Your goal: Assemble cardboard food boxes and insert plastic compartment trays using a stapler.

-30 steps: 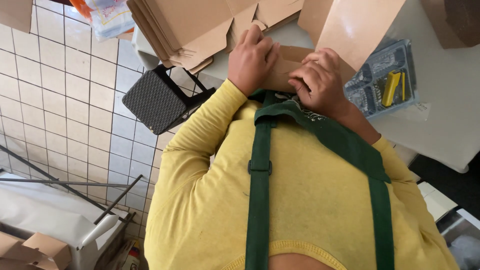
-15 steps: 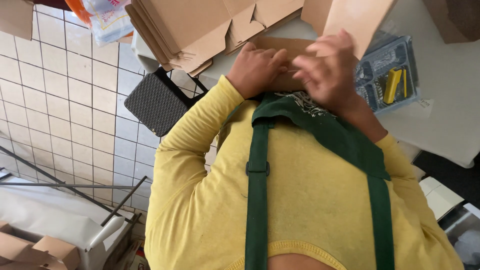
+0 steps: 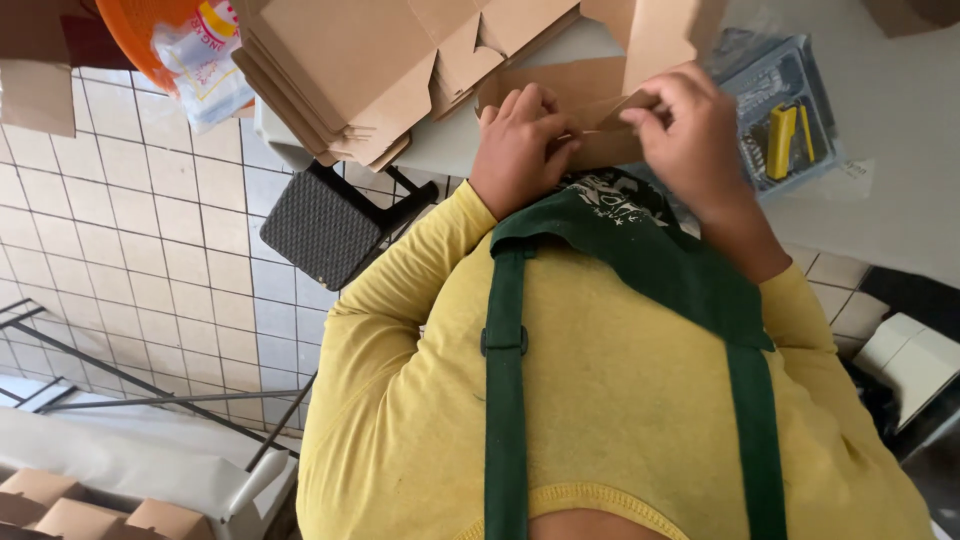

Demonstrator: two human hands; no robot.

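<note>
Since a moment ago my right hand (image 3: 690, 130) has dropped off the tall flap and come down to the fold line, and my left hand (image 3: 520, 145) has slid in closer to it. Both are closed on the same brown cardboard box blank (image 3: 570, 90): the left curls its fingers over the lower edge, the right pinches a flap between thumb and fingertips. The blank sits at the near edge of the white table (image 3: 900, 150), just above my green apron (image 3: 640, 250) and yellow shirt (image 3: 620, 400). To its left lies a stack of flat cardboard blanks (image 3: 340, 70), overhanging the table edge. To the right of my right hand rests a clear plastic tray (image 3: 790, 110) with a yellow tool (image 3: 781, 140) in it. Below the stack, a black stool (image 3: 320, 225) stands on the tiled floor (image 3: 130, 230).
</note>
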